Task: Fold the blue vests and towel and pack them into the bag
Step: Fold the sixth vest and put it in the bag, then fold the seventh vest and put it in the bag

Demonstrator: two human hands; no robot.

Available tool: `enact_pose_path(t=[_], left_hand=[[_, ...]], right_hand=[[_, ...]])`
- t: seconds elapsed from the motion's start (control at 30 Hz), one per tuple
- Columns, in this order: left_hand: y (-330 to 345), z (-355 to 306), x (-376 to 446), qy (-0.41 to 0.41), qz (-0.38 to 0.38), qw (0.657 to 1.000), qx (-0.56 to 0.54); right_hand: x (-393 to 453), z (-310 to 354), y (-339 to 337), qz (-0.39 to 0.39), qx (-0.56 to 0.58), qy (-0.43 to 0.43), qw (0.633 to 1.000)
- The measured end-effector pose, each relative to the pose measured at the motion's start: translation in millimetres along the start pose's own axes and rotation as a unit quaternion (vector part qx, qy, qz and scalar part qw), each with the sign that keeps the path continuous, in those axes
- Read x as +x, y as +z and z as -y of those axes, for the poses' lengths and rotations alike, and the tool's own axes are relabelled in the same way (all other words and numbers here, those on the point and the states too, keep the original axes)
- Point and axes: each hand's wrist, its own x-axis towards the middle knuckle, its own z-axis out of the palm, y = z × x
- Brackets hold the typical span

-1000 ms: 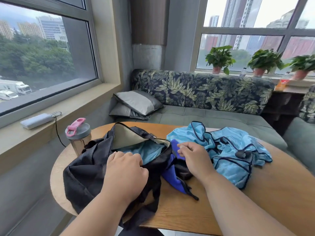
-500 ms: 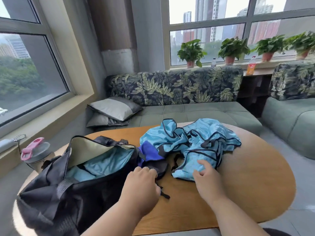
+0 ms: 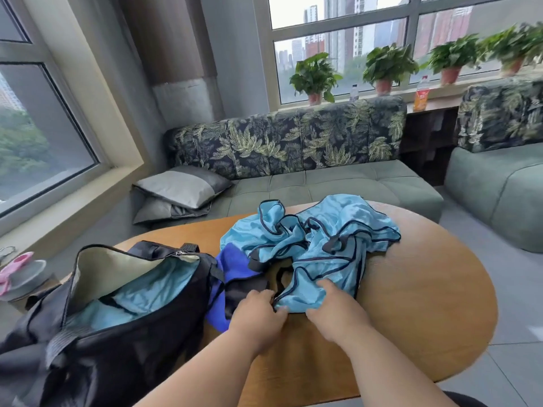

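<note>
a crumpled heap of light blue vests (image 3: 311, 248) with dark piping is seen lying on the round wooden table (image 3: 426, 304), just beside the open black bag (image 3: 123, 318), which sits at the left edge of the table. the near hem of the heap is pinched by the left hand (image 3: 258, 314) at its corner, while the right hand (image 3: 335, 311) is laid over the same hem with fingers curled into the cloth. the fabric is judged thin, light, limp and somewhat slippery, so it is best taken at the piped edges or shoulder straps, where the trim gives a firmer hold; a tug at one vest could drag the tangled others along. how many vests are in the heap cannot be told, since they are twisted together; at least two seem likely. more light blue cloth (image 3: 141, 292) is seen inside the bag, apparently one piece already packed. one darker blue cloth (image 3: 232, 262), perhaps the towel, is wedged between bag and heap, partly under both. one bag is counted, and two hands.
</note>
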Motion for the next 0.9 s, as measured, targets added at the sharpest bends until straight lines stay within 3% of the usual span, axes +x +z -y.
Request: enact_pose_path(t=[0.17,0.37,0.47,0.57,0.9], left_hand=[[4.1,-1.0,-2.8,-0.01,-0.034,0.995,-0.091],[-29.8,8.8,-28.3,-0.016,-0.078,0.954,-0.288],[-43.6,18.0,-43.0,-0.004,-0.072,0.94,-0.332],[-54.7,29.7,-55.6,-0.011,-0.048,0.903,-0.427],[-106.7,29.1,-91.2,0.02,-0.047,0.728,-0.683]], right_hand=[[1.0,-1.7,-3.5,-0.029,-0.014,-0.008,0.999],[0.3,-3.6,0.3,-0.035,-0.052,-0.025,0.998],[-2.1,1.4,2.0,-0.086,-0.039,-0.052,0.994],[-5.4,3.5,5.7,-0.116,-0.021,-0.06,0.991],[-29.7,13.2,2.0,-0.211,0.094,-0.084,0.969]])
